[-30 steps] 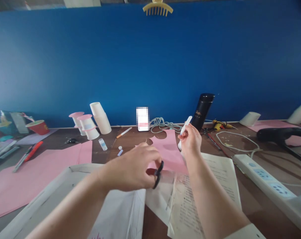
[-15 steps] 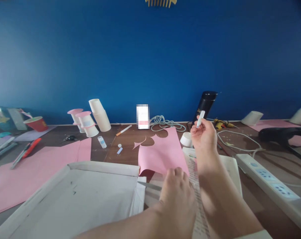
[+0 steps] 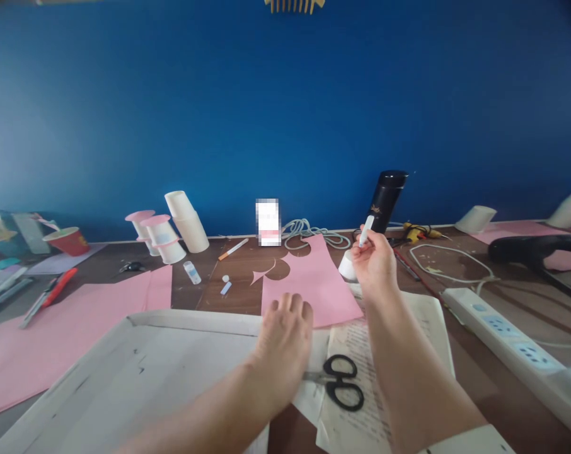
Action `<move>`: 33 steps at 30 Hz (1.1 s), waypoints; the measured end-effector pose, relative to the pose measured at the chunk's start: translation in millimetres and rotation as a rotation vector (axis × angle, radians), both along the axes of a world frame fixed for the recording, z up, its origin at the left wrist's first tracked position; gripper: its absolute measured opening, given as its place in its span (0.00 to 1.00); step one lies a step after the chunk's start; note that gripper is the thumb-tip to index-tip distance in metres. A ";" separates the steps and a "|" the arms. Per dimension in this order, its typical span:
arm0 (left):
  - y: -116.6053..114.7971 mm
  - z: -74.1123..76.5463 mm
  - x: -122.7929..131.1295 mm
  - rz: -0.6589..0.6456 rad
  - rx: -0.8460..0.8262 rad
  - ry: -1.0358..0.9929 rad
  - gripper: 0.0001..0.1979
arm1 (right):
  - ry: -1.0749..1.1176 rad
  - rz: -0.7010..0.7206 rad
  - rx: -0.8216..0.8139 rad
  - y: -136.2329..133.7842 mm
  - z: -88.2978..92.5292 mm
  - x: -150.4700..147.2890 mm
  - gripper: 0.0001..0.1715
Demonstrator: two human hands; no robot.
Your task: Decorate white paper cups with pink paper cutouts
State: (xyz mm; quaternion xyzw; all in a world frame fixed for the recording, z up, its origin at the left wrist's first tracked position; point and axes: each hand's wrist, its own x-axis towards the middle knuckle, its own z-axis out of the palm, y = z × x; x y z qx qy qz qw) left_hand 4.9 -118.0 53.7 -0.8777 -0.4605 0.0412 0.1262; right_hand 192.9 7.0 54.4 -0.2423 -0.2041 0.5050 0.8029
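Observation:
My right hand (image 3: 374, 261) is closed around a small white tube (image 3: 366, 231), held upright above the table by its lower end. My left hand (image 3: 288, 337) lies on the near left edge of a pink paper sheet (image 3: 314, 287) with round cut-outs along its far side. Its fingers reach forward over the sheet, and the thumb is hidden. Just right of the left wrist, black-handled scissors (image 3: 345, 383) rest on a printed page (image 3: 351, 353), their blades partly under that arm. Beyond the right fingers stands an upturned white paper cup (image 3: 346, 267).
A white tray-like box lid (image 3: 172, 372) fills the front left. Pink paper cups (image 3: 165, 239) and stacked white cups (image 3: 190, 227) stand at the back left. A power strip (image 3: 512, 353) lies right, near a black flask (image 3: 388, 195). A red utility knife (image 3: 53, 291) lies far left.
My left hand has moved left and forward off the scissors onto the pink sheet, uncovering the handles. The sheet's curled near edge now lies flatter. My right hand still holds the tube.

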 end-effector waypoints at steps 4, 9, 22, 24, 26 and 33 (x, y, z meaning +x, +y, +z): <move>16.8 -15.8 -17.9 0.094 0.052 -0.073 0.17 | -0.007 -0.018 -0.023 3.1 -4.5 -2.2 0.05; 33.0 -28.7 -20.7 0.078 0.032 -0.201 0.09 | -0.016 -0.040 -0.047 4.1 -8.8 -3.8 0.04; 53.6 -22.3 -126.7 0.190 -0.226 -0.574 0.17 | -0.166 0.025 0.007 0.3 -10.2 -19.3 0.13; 46.7 -38.9 -137.2 0.153 -0.208 -0.600 0.18 | -0.192 0.033 0.004 0.5 -13.1 -23.2 0.13; 39.7 -49.2 -142.8 0.132 -0.188 -0.605 0.19 | -0.226 0.039 -0.001 1.2 -17.2 -27.0 0.12; 10.1 -44.6 -139.1 0.183 -0.214 -0.619 0.15 | -0.299 0.016 -0.044 3.4 -28.8 -34.6 0.14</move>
